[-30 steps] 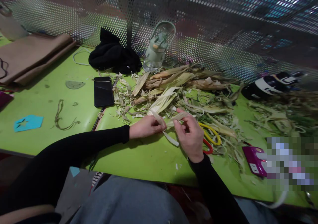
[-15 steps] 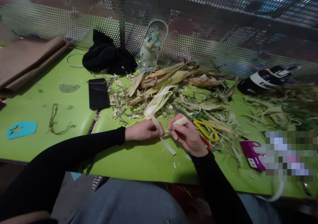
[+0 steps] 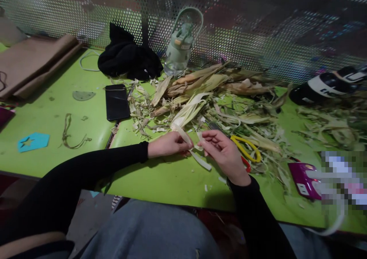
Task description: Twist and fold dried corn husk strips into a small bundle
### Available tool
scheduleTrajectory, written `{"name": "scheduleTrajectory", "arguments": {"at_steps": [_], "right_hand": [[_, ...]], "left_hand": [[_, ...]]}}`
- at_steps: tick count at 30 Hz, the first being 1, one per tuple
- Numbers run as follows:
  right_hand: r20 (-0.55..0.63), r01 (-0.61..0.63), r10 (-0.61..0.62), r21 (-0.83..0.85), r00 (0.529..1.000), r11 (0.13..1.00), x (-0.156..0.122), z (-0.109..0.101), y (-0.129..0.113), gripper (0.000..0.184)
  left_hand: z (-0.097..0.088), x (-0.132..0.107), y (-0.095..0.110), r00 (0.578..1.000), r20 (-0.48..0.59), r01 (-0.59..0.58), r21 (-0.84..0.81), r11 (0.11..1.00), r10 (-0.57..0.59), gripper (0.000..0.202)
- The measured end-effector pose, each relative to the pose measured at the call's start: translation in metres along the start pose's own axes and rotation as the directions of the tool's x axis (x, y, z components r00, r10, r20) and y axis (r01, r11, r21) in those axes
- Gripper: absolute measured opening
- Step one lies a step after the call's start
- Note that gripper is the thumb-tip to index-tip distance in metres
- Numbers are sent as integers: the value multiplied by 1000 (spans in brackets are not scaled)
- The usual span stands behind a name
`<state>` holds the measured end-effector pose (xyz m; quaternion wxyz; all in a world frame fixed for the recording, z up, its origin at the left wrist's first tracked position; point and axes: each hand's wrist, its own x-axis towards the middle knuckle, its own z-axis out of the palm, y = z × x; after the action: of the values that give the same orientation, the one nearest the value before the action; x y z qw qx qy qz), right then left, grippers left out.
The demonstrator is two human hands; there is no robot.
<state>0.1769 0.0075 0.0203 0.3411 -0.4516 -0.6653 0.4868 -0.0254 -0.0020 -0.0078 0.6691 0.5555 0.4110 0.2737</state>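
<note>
Low over the front of the green table, my left hand pinches pale corn husk strips where they cross. One strip slants over its fingertips and hangs down to the right. Opposite, my right hand has thumb and fingers closed on a short upright end of the husk. Behind the hands lies a pale corn husk, in front of a heap of dried husks. Scissors with yellow and red handles lie just right of my right hand, partly hidden by it.
A phone, black cloth and a green water bottle stand or lie behind. To the right are a black bottle and a purple packet. Brown paper and a blue tag lie left.
My right hand has shifted its grip; its fingers now stretch out more, and the husk end stands up at the fingertips. My left hand keeps its pinch. The whole view has shifted slightly.
</note>
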Motion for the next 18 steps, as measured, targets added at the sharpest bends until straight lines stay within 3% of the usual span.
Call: {"name": "scheduleTrajectory", "arguments": {"at_steps": [5, 8, 14, 18], "right_hand": [[196, 166, -99, -357, 975, 919, -4, 0, -5, 15], [201, 194, -110, -463, 973, 865, -3, 1, -1, 16], [131, 66, -14, -403, 991, 913, -3, 4, 4, 27], [84, 79, -48, -409, 995, 909, -4, 6, 2, 26]], "left_hand": [[-1, 3, -4, 1000, -13, -14, -36, 999, 13, 14], [-1, 3, -3, 1000, -3, -21, -55, 998, 20, 14], [0, 1, 3, 1000, -12, -6, -80, 997, 5, 16], [0, 1, 3, 1000, -23, 19, -73, 997, -21, 13]]}}
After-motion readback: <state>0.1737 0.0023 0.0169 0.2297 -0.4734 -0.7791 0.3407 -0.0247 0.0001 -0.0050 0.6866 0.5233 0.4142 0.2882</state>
